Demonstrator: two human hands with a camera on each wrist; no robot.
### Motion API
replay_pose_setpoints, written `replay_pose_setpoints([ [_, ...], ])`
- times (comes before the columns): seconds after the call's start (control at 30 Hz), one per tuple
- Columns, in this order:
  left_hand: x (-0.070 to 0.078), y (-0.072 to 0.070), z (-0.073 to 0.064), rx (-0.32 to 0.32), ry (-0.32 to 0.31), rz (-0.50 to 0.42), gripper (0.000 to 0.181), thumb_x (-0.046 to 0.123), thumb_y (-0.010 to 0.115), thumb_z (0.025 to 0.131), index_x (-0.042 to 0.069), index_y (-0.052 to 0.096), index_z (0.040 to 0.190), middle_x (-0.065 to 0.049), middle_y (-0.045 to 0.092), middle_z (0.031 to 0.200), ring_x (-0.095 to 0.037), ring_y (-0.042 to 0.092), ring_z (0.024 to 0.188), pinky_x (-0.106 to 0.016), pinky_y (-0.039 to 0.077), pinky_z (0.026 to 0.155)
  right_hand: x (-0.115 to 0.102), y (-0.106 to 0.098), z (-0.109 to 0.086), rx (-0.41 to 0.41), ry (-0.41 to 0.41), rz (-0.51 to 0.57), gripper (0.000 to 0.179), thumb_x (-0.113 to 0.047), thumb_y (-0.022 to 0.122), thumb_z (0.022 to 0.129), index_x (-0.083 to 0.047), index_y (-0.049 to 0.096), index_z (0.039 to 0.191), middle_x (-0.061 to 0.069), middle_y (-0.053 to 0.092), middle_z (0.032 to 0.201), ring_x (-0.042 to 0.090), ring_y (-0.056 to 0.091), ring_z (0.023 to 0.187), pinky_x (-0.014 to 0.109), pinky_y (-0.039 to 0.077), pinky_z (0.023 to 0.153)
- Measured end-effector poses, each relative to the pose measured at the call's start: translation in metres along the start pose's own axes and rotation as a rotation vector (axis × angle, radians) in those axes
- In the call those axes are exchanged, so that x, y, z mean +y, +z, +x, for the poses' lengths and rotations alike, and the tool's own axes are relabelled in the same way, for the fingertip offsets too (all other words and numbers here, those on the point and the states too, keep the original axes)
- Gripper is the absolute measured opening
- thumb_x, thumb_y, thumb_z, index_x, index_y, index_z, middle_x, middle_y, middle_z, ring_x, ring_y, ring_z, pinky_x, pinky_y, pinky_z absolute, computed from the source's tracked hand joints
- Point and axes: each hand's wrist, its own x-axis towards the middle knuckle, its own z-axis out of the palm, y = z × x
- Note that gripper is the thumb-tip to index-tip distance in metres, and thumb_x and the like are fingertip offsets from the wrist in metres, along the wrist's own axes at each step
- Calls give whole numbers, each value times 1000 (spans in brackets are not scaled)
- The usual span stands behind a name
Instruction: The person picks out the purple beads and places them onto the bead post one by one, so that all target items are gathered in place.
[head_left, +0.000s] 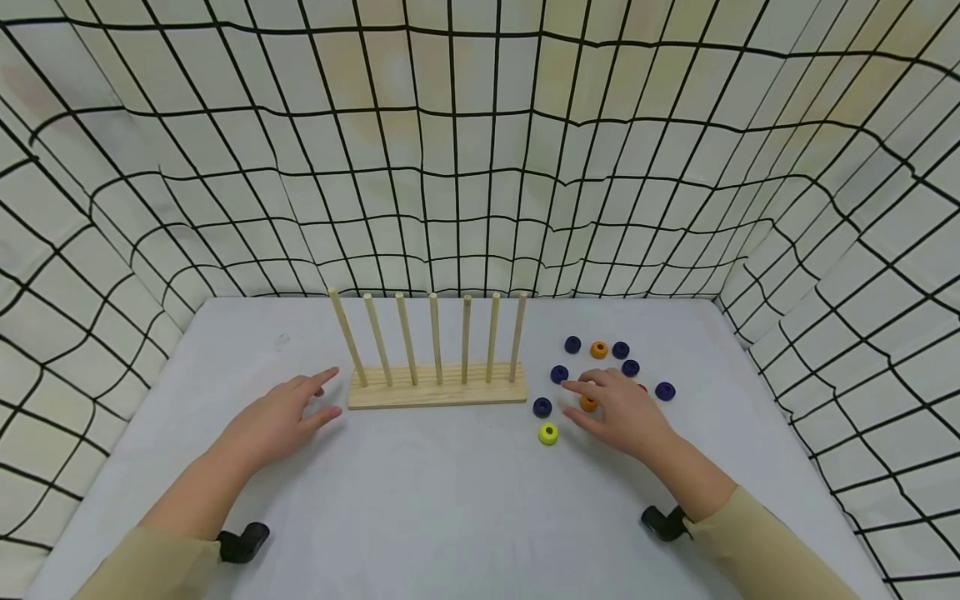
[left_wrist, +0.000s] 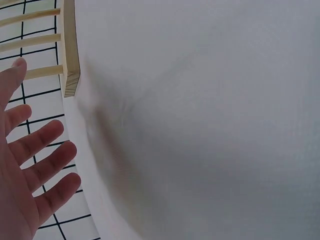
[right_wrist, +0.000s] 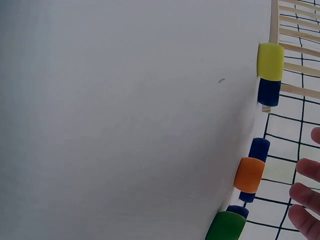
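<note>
A wooden peg rack [head_left: 438,396] with several upright sticks stands on the white table. Off its left end is my left hand [head_left: 281,417], fingers spread and holding nothing; the left wrist view shows the fingers [left_wrist: 52,195] apart. My right hand [head_left: 626,412] is over a group of beads, its fingers loosely extended with nothing between them. Near its index fingertip lies a dark blue bead [head_left: 559,374], and an orange bead [head_left: 588,403] sits partly hidden under the hand. A yellow bead [head_left: 548,433] and another dark blue bead [head_left: 542,407] lie left of the thumb.
Beyond the right hand lie a second orange bead [head_left: 598,350] and more dark blue beads [head_left: 620,350]. A red bead [head_left: 642,388] peeks out behind the hand. The right wrist view shows a green bead [right_wrist: 226,227]. Black-gridded white netting [head_left: 465,150] surrounds the table's back and sides.
</note>
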Motion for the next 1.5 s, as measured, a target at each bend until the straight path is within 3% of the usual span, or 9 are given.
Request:
replay_pose_setpoints([
  [0.27,5,-2,12,-78,-13,-56,72,43,67,94,11,39,152,-16,60,120,-29,58,100,-50,47,82,-1,2,9,-70,-24,6,43,-44,70,91,-24,69,129,3,66,119,23,59,108,40,52,87],
  [0.6,2,3,23,-108,-14,-98,69,40,67,94,9,42,150,-11,61,112,-20,56,87,-41,46,74,-1,4,18,-127,-47,32,40,-41,71,91,-24,69,128,1,66,118,21,58,105,36,51,85],
  [0.9,3,4,34,-121,-9,-119,66,40,67,95,9,45,149,-5,62,101,-18,54,82,-39,45,73,-4,9,28,-186,-86,59,38,-38,72,91,-22,70,126,0,66,117,19,58,105,37,50,87],
  [1.5,-1,5,44,-126,-3,-115,69,39,70,92,3,47,146,-5,60,95,-19,53,82,-40,44,75,-10,13,39,-287,-48,15,39,-40,73,90,-25,71,125,-1,65,117,17,55,107,34,49,88],
])
